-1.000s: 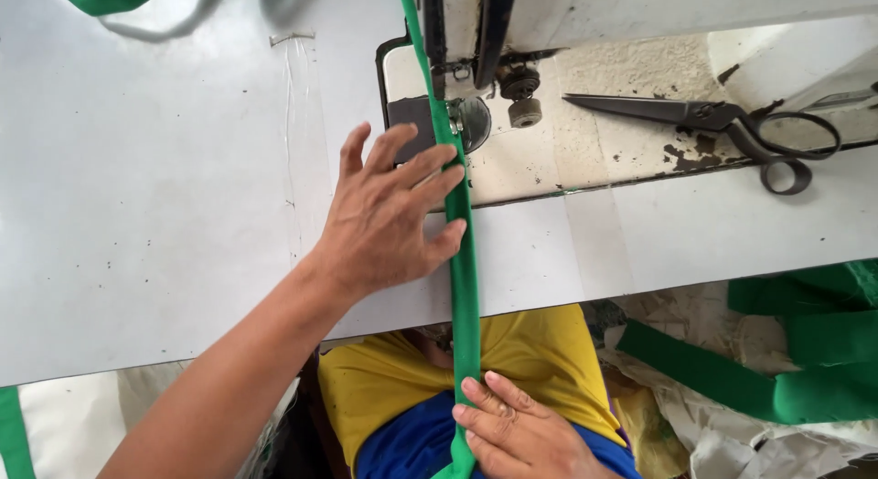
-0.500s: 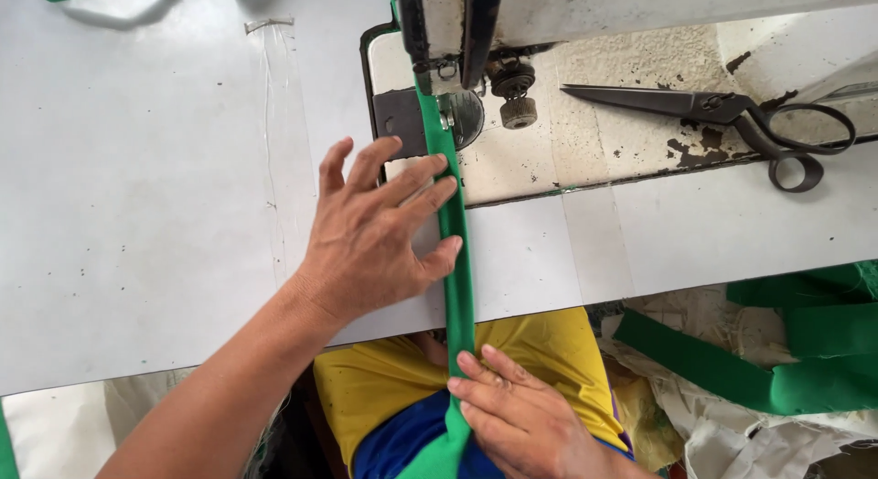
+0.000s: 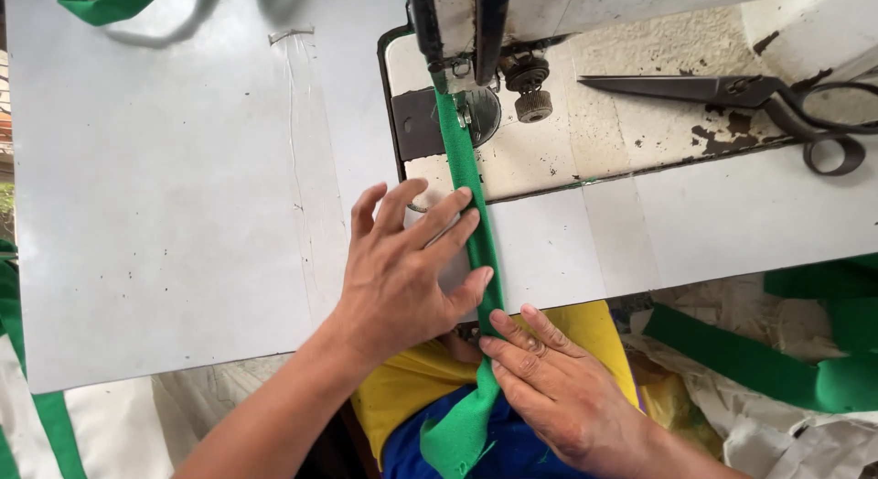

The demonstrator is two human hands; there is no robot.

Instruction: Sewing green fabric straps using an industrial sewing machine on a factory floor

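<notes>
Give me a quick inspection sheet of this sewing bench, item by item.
Surface: white table, speckled with dark marks; machine bed chipped and stained.
Job's things: green fabric strip runs flat from the presser foot off the near edge.
Clutter: black scissors on the bed; loose thread on the table.
Hands: left hand flat on the table, fingertips on the strip; right hand at the table edge against the strip.
Cables: nothing seen.
Surroundings: more green strips lower right, green fabric top left.
</notes>
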